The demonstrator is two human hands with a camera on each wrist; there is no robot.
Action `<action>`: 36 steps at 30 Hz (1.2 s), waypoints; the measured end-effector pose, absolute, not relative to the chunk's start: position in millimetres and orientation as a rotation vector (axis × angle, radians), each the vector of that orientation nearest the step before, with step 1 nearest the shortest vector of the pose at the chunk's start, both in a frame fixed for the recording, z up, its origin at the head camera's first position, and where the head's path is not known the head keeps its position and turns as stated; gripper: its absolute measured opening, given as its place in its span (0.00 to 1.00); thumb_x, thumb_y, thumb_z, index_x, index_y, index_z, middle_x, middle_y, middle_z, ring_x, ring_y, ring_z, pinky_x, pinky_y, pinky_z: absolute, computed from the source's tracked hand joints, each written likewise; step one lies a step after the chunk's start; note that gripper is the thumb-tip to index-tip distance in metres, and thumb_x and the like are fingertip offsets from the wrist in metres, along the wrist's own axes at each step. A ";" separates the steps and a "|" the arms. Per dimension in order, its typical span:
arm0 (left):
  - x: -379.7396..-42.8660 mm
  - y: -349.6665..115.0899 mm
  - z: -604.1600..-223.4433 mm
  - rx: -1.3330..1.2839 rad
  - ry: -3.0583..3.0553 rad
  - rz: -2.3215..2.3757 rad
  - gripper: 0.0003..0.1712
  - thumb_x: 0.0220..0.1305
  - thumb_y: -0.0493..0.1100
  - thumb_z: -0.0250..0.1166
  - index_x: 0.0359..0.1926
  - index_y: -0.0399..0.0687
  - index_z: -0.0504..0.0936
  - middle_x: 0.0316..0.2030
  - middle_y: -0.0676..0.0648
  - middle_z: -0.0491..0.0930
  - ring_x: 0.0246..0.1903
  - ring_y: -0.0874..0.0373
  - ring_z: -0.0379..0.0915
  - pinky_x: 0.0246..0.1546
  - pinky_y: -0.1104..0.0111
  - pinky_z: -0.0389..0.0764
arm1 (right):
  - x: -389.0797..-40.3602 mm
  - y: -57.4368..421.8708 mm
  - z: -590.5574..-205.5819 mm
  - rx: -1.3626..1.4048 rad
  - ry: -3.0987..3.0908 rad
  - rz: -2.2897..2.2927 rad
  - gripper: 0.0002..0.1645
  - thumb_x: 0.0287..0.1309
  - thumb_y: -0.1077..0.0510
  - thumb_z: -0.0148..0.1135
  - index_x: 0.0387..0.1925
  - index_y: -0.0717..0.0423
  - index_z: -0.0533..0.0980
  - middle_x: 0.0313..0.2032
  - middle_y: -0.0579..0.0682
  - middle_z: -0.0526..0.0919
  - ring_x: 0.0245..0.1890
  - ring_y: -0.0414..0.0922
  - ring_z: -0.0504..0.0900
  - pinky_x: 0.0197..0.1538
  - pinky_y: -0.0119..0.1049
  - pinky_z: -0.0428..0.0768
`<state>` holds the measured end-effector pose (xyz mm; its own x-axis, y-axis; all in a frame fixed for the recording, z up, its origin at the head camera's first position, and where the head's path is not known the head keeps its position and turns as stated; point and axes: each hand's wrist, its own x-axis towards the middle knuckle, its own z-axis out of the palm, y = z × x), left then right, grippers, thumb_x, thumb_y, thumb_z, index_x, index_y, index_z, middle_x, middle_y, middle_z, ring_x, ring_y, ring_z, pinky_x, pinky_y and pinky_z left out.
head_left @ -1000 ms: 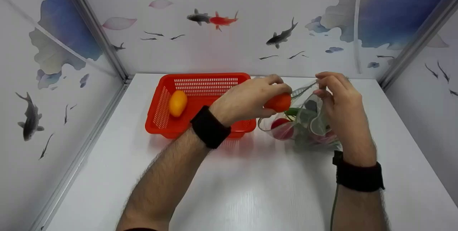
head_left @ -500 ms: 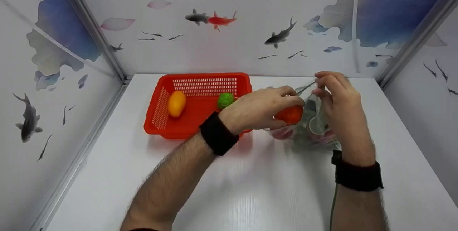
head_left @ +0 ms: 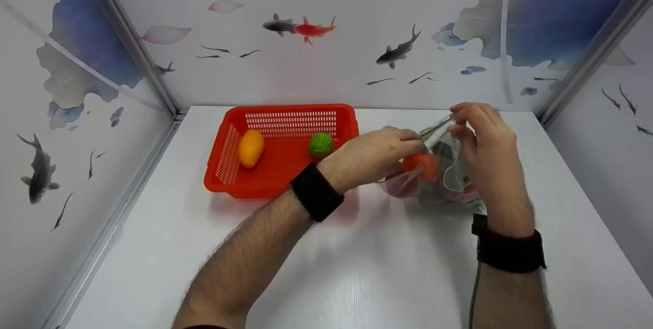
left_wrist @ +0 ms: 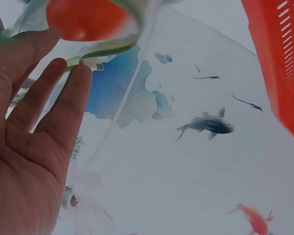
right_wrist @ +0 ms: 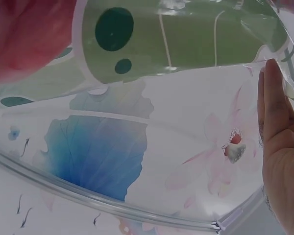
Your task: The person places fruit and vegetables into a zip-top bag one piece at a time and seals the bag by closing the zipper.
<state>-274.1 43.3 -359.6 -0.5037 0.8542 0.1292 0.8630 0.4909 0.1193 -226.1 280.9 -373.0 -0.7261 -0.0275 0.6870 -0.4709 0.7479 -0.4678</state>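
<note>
A clear zip bag (head_left: 446, 181) with green print lies on its side on the table. My right hand (head_left: 490, 160) pinches the bag's upper edge between thumb and fingers, holding the mouth raised. Just inside the mouth sits an orange-red, tomato-like piece (head_left: 429, 167), also seen behind the bag's film in the left wrist view (left_wrist: 85, 19). My left hand (head_left: 375, 155) is at the opening; its fingers (left_wrist: 71, 105) are fairly straight beside the bag's green rim, apart from the tomato-like piece. A pinkish-red round item (right_wrist: 29, 36) is inside the bag.
A red plastic basket (head_left: 280, 171) stands to the left of the bag. In it lie a yellow mango (head_left: 251, 149) and a small green cabbage-like ball (head_left: 321, 145). White panels printed with fish enclose the table (head_left: 326, 268) at the back and sides.
My left hand has moved right from near the basket to the bag's mouth and let go of the tomato-like piece inside. The green ball has come into sight. My right hand keeps its pinch.
</note>
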 end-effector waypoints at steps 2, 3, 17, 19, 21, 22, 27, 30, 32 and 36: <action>-276.6 40.4 -360.7 -1.527 -2.688 -0.287 0.26 0.83 0.42 0.76 0.76 0.54 0.86 0.72 0.48 0.88 0.69 0.52 0.87 0.73 0.65 0.89 | -225.6 280.4 -371.7 0.351 -2.281 0.857 0.12 0.81 0.60 0.70 0.47 0.67 0.79 0.63 0.61 0.91 0.65 0.61 0.91 0.61 0.05 0.68; -278.1 38.5 -360.7 -1.524 -2.699 -0.312 0.25 0.82 0.42 0.77 0.75 0.53 0.86 0.72 0.47 0.88 0.69 0.52 0.87 0.73 0.65 0.89 | -225.3 280.3 -371.1 0.339 -2.290 0.863 0.11 0.82 0.60 0.70 0.48 0.66 0.79 0.63 0.61 0.91 0.66 0.60 0.91 0.62 0.04 0.68; -309.8 2.0 -370.6 -1.169 -2.923 -0.268 0.24 0.89 0.49 0.68 0.79 0.56 0.84 0.74 0.47 0.88 0.62 0.49 0.91 0.64 0.57 0.95 | -224.4 281.7 -370.3 0.308 -2.325 0.906 0.08 0.81 0.62 0.70 0.48 0.64 0.81 0.66 0.60 0.90 0.68 0.60 0.89 0.65 0.02 0.65; -314.8 -4.1 -373.3 -1.102 -2.984 -0.237 0.25 0.89 0.50 0.68 0.80 0.56 0.84 0.75 0.45 0.87 0.62 0.48 0.91 0.63 0.56 0.95 | -224.8 281.7 -370.8 0.305 -2.331 0.909 0.08 0.81 0.61 0.71 0.48 0.63 0.81 0.66 0.60 0.90 0.69 0.60 0.89 0.65 0.02 0.65; -320.3 -9.5 -375.6 -1.034 -3.055 -0.207 0.27 0.89 0.50 0.68 0.82 0.55 0.82 0.77 0.44 0.85 0.64 0.47 0.90 0.66 0.54 0.95 | -225.2 281.9 -371.2 0.302 -2.337 0.913 0.08 0.81 0.60 0.71 0.48 0.63 0.81 0.66 0.59 0.90 0.69 0.60 0.89 0.65 0.02 0.64; -323.0 -12.3 -376.6 -1.001 -3.087 -0.189 0.28 0.89 0.50 0.67 0.83 0.55 0.81 0.77 0.43 0.84 0.65 0.46 0.89 0.68 0.53 0.94 | -225.3 282.0 -371.3 0.299 -2.341 0.913 0.08 0.81 0.60 0.71 0.48 0.62 0.81 0.66 0.59 0.90 0.69 0.60 0.89 0.65 0.02 0.64; -336.2 -23.0 -381.0 -0.872 -3.207 -0.089 0.31 0.90 0.51 0.67 0.86 0.56 0.78 0.79 0.41 0.81 0.71 0.43 0.84 0.80 0.46 0.86 | -226.1 281.3 -371.8 0.313 -2.333 0.900 0.08 0.81 0.62 0.71 0.48 0.64 0.81 0.66 0.60 0.90 0.67 0.61 0.89 0.64 0.02 0.65; -342.2 -27.6 -382.2 -0.816 -3.261 -0.053 0.32 0.89 0.51 0.67 0.87 0.55 0.78 0.81 0.40 0.79 0.75 0.42 0.81 0.84 0.44 0.81 | -226.4 280.5 -372.2 0.343 -2.311 0.873 0.09 0.81 0.63 0.71 0.47 0.66 0.79 0.64 0.61 0.91 0.65 0.61 0.90 0.62 0.04 0.66; -345.5 -29.9 -382.7 -0.773 -3.302 -0.039 0.32 0.89 0.50 0.67 0.87 0.54 0.77 0.81 0.40 0.79 0.75 0.41 0.80 0.86 0.44 0.79 | -226.8 280.6 -372.9 0.359 -2.299 0.860 0.10 0.81 0.62 0.70 0.47 0.67 0.79 0.63 0.63 0.91 0.64 0.62 0.90 0.61 0.07 0.67; -349.9 -33.2 -383.2 -0.690 -3.398 0.033 0.33 0.89 0.49 0.68 0.88 0.55 0.76 0.77 0.42 0.82 0.72 0.43 0.80 0.87 0.45 0.78 | -226.4 279.9 -372.9 0.362 -2.307 0.867 0.12 0.81 0.59 0.69 0.48 0.67 0.79 0.64 0.63 0.90 0.65 0.62 0.90 0.62 0.06 0.67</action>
